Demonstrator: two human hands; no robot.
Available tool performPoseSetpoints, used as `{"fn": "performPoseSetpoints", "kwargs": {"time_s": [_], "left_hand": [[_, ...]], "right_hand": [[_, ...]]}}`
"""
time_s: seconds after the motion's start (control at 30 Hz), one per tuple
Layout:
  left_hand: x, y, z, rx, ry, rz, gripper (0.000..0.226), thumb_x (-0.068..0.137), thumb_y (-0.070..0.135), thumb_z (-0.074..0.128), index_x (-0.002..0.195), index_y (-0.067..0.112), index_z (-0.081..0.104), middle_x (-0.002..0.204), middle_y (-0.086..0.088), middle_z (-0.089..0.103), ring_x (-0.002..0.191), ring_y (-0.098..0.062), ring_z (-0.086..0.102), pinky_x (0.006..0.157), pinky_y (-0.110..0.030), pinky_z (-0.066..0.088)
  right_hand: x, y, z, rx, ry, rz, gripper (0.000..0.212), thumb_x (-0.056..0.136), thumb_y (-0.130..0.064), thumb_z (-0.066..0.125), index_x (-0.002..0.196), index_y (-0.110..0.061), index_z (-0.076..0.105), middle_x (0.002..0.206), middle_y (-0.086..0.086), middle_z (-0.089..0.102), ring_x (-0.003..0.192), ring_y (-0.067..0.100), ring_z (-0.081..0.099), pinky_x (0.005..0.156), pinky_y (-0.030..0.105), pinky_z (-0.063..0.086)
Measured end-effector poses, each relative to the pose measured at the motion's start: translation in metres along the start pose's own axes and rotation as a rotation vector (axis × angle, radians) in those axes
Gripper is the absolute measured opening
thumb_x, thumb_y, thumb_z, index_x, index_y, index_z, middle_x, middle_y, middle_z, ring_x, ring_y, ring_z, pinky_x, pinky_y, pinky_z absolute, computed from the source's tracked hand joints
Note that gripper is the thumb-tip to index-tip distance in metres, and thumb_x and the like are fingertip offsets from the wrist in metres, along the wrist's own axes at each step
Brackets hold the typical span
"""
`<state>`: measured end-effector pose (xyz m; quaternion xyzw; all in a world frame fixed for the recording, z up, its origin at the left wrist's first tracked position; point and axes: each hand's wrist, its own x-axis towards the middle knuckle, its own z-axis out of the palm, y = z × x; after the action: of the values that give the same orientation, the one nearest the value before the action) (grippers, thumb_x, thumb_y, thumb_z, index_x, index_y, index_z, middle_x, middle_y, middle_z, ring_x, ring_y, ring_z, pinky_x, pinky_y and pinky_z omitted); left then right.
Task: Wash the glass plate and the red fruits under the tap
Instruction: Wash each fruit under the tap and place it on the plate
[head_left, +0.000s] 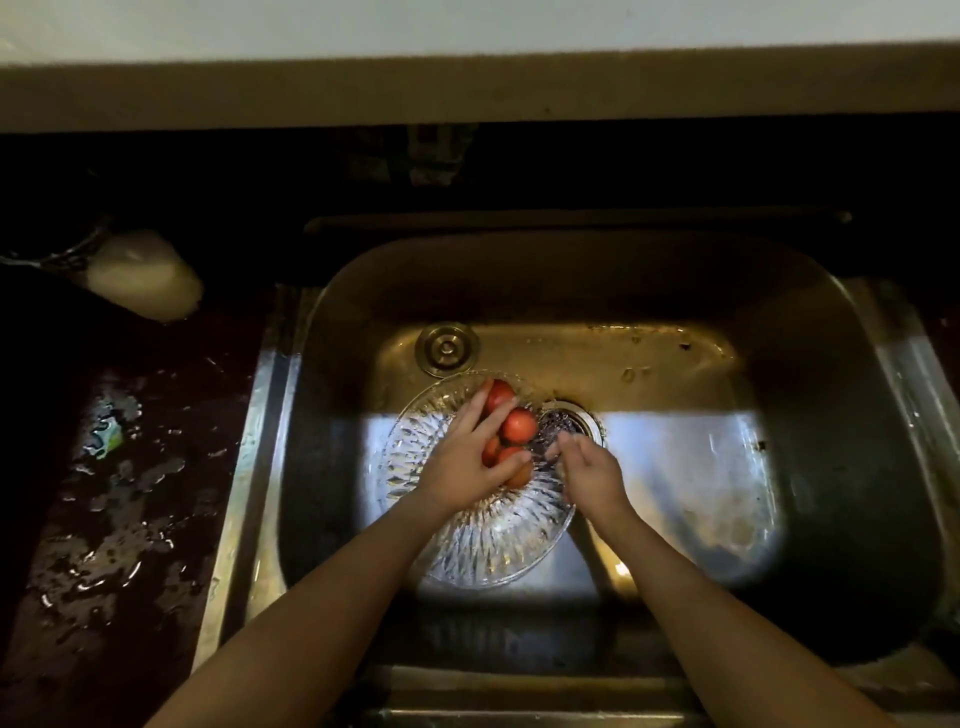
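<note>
A patterned glass plate (483, 545) lies in the steel sink (831, 415), left of the drain (571, 423). Several red fruits (519, 426) sit on its far part. My left hand (462, 462) lies over the fruits with its fingers spread across them. My right hand (589, 475) is at the plate's right rim near the drain, fingers loosely bent; whether it touches the rim is unclear. No water stream is plainly visible.
A round plug or overflow cap (447, 348) sits at the back left of the basin. The dark counter (119, 493) to the left is wet with puddles. A pale rounded object (143, 275) rests at the counter's back left.
</note>
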<state>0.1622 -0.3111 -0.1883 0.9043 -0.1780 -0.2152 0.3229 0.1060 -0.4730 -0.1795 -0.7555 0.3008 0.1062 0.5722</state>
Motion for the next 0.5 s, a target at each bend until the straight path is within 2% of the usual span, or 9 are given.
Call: {"fn": "performPoseSetpoints", "kwargs": {"time_s": [0.1,0.23,0.37,0.43,0.5], "left_hand": [[-0.002,0.01,-0.005,-0.071,0.01,0.03,0.069,0.077,0.064,0.047,0.14,0.048,0.022,0.157,0.017,-0.002,0.144,-0.017,0.014,0.112,-0.049,0.031],[-0.005,0.032,-0.015,-0.154,0.026,0.051,0.066,0.078,0.064,0.047,0.138,0.054,0.021,0.155,0.024,-0.002,0.143,-0.016,0.015,0.112,-0.046,0.029],[-0.007,0.062,-0.033,-0.287,0.054,0.082,0.064,0.078,0.063,0.048,0.137,0.054,0.024,0.155,0.024,0.0,0.141,-0.014,0.019,0.111,-0.04,0.028],[-0.011,0.077,-0.042,-0.363,0.061,0.094,0.064,0.076,0.064,0.047,0.136,0.055,0.025,0.152,0.029,0.001,0.138,-0.008,0.02,0.109,-0.034,0.028],[-0.016,0.089,-0.051,-0.425,0.078,0.113,0.059,0.077,0.062,0.047,0.132,0.062,0.024,0.151,0.03,0.002,0.134,-0.003,0.02,0.106,-0.029,0.027]], "right_hand": [[-0.001,-0.008,-0.009,-0.037,0.051,-0.044,0.034,0.098,-0.026,0.041,0.076,-0.011,0.063,0.054,-0.007,0.049,0.052,0.009,0.045,0.053,0.024,0.035],[-0.011,-0.028,-0.031,-0.092,0.117,-0.117,0.034,0.097,-0.027,0.044,0.073,-0.012,0.063,0.062,-0.001,0.058,0.06,0.011,0.051,0.061,0.025,0.039],[-0.027,-0.07,-0.058,-0.196,0.152,-0.148,0.035,0.096,-0.03,0.045,0.07,-0.016,0.062,0.058,-0.002,0.053,0.059,0.015,0.049,0.064,0.031,0.041],[-0.037,-0.093,-0.069,-0.262,0.159,-0.155,0.035,0.096,-0.031,0.045,0.071,-0.015,0.062,0.062,0.004,0.056,0.062,0.02,0.052,0.066,0.035,0.044],[-0.048,-0.115,-0.075,-0.334,0.191,-0.155,0.034,0.096,-0.031,0.045,0.081,-0.007,0.064,0.074,0.015,0.063,0.073,0.03,0.059,0.074,0.045,0.049]]}}
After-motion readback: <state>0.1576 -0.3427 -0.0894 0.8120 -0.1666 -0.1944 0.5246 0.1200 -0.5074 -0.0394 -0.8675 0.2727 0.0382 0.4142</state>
